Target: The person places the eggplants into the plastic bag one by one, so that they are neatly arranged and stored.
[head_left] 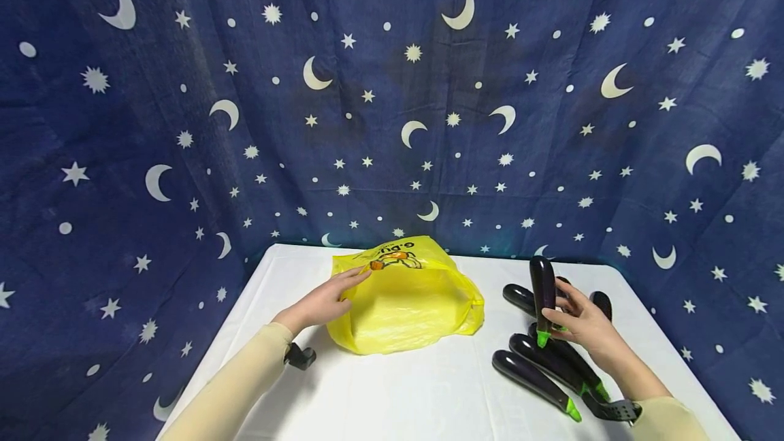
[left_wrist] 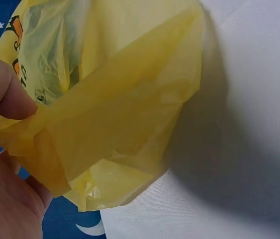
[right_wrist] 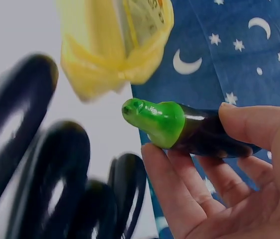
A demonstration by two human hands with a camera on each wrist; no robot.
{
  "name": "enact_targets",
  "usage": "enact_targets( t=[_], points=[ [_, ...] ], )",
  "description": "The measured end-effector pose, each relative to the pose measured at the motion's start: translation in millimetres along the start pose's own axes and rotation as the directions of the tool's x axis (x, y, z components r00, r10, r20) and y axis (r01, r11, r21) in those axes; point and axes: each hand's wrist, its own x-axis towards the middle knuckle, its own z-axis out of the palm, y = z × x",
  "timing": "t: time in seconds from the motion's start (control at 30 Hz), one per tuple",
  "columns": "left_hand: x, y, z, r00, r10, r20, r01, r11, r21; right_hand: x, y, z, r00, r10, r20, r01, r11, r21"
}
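Observation:
A yellow plastic bag (head_left: 404, 312) with printed letters and a cartoon lies on the table, its mouth spread toward me. My left hand (head_left: 324, 299) pinches the left edge of that mouth; in the left wrist view the thumb (left_wrist: 15, 97) is inside the rim and the fingers are behind the film. An eggplant (head_left: 542, 291) with a bright green stem end is held by my right hand (head_left: 584, 322), thumb on one side and fingers on the other. Its green end (right_wrist: 159, 119) points toward the bag in the right wrist view.
Several more eggplants (head_left: 529, 380) lie at the right of the white table (head_left: 429, 393), below and around my right hand. A dark blue curtain (head_left: 392, 101) with moons and stars hangs behind and at both sides. Black camera mounts (head_left: 300, 357) sit at my wrists.

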Motion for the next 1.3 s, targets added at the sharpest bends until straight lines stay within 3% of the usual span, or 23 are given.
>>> enact_targets(
  t=[0.17, 0.43, 0.63, 0.83, 1.3],
  points=[
    [0.0, 3.7, -2.4, 1.000, 0.001, 0.017, -0.001, 1.000, -0.019, 10.0, -6, 22, 0.998, 0.033, 0.045, -0.036, 0.997, 0.074],
    [1.3, 3.4, -3.4, 0.998, 0.054, 0.039, -0.053, 0.998, -0.026, 19.2, -8, 51, 0.991, 0.058, 0.118, -0.075, 0.987, 0.141],
    [2.5, 1.8, -3.7, 0.997, 0.078, 0.018, -0.078, 0.997, 0.007, 25.5, -9, 70, 0.981, 0.057, 0.183, -0.086, 0.983, 0.159],
    [1.7, 0.9, -4.1, 0.997, 0.072, 0.005, -0.072, 0.997, 0.015, 33.1, -8, 90, 0.962, 0.050, 0.268, -0.106, 0.975, 0.198],
    [1.0, 2.1, -4.6, 0.991, 0.132, -0.014, -0.131, 0.991, 0.040, 51.2, -8, 139, 0.905, 0.079, 0.419, -0.182, 0.960, 0.212]
  ],
)
